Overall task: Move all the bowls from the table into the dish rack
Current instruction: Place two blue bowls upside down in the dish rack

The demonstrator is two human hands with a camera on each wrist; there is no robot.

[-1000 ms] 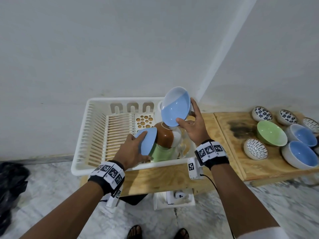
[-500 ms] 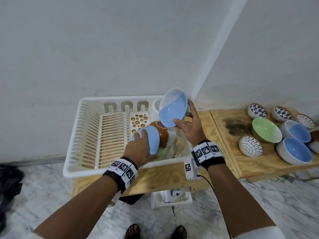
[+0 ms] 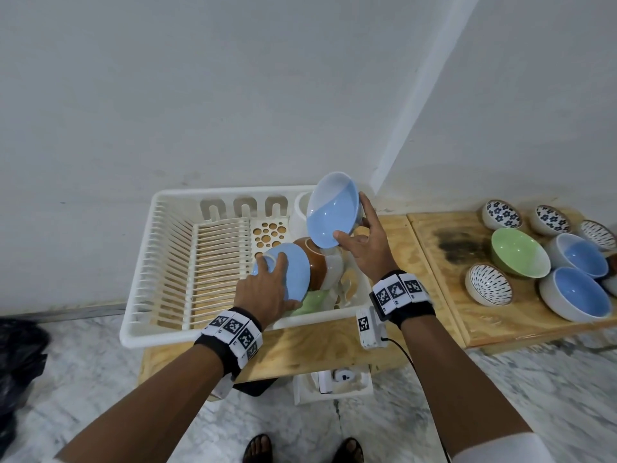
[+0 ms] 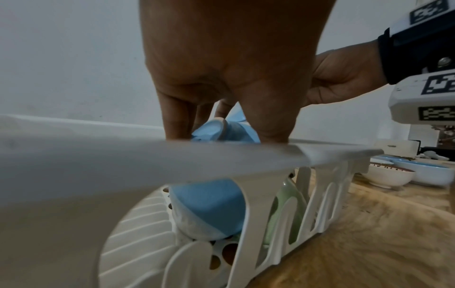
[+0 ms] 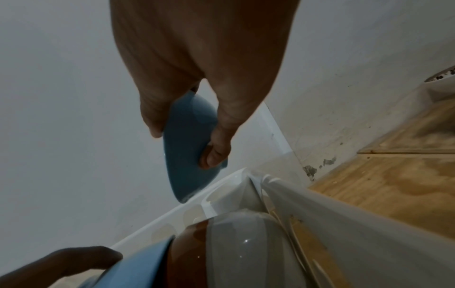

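A white dish rack [image 3: 140, 295] sits on the wooden table. My left hand [image 3: 267, 289] grips a blue bowl [image 3: 295, 272] standing on edge inside the rack, leaning against a brown-and-white bowl [image 3: 315, 265] with a green bowl [image 3: 312, 304] below it. In the left wrist view the same blue bowl [image 4: 209, 206] shows behind the rack wall [image 4: 147, 161]. My right hand [image 3: 364, 248] holds a second blue bowl [image 3: 330, 215] tilted in the air above the rack's right end, thumb on the rim. The right wrist view shows that blue bowl [image 5: 187, 148] pinched between thumb and fingers.
On the right board [image 3: 450, 312] stand several more bowls: a green one [image 3: 519, 257], two blue-lined ones [image 3: 579, 294], and patterned ones [image 3: 489, 289] toward the wall. The rack's left slotted part [image 3: 213, 262] holds nothing. A black bag [image 3: 20, 362] lies on the floor at left.
My left hand has set its blue bowl further right and deeper into the rack, against the brown bowl. The right hand's bowl has stayed raised in about the same place.
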